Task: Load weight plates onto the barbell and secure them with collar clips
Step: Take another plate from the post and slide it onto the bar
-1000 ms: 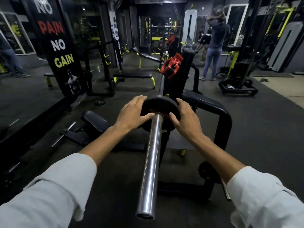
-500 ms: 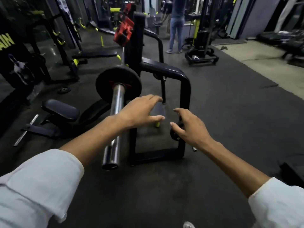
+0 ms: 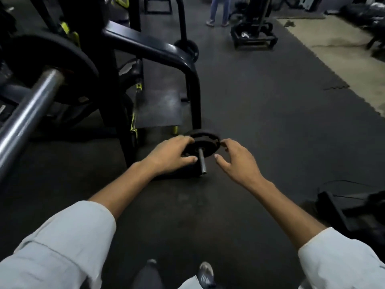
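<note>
- Shoes (image 3: 205,274) stand on the dark rubber floor (image 3: 270,132). Both white sleeves (image 3: 62,243) extend forward and down, so the person appears to be bending toward the rack base.
- Left hand (image 3: 170,157): fingers curled over the left rim of the small plate (image 3: 205,142), with the thumb laid against its face near the bore. This hand takes the hold.
- Right hand (image 3: 237,163): fingers spread and holding nothing, just beside the plate's right rim. Whether a fingertip touches cannot be determined. Judged purpose: to take the opposite rim for a balanced two-sided lift.
- The small plate sits low on a short storage peg (image 3: 202,161) at the foot of the rack frame (image 3: 154,46), not yet drawn off. It must slide along the peg's axis to come free.
- Barbell (image 3: 29,113): raised at left, well apart from the hands. One loaded plate (image 3: 62,57) is seated inboard and bare sleeve remains outboard for the next plate.
- No collar clip is visible, so securing remains outstanding.
- A bystander's legs (image 3: 217,9) stand far behind.
</note>
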